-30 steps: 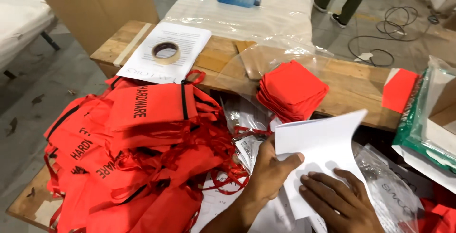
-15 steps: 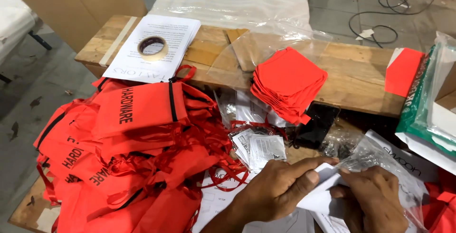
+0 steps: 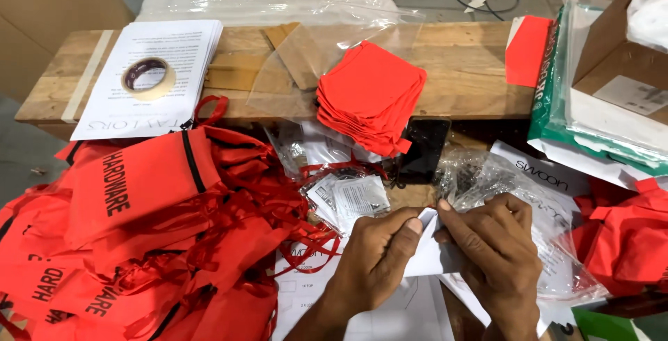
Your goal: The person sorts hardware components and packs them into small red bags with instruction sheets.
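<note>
On the bench | left hand (image 3: 372, 261) and right hand (image 3: 497, 250) pinch folded white paper (image 3: 431, 254) | sheet, open a second ago, now folded small beside red bags (image 3: 139, 230)

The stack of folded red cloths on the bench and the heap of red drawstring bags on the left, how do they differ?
The stack of folded red cloths is neat, squared and flat; the heap of red drawstring bags is loose and tangled. The cloths are plain, while the bags carry black lettering, black trim and red cords. The stack is small; the heap spreads far wider. Both are the same bright red fabric.
</note>
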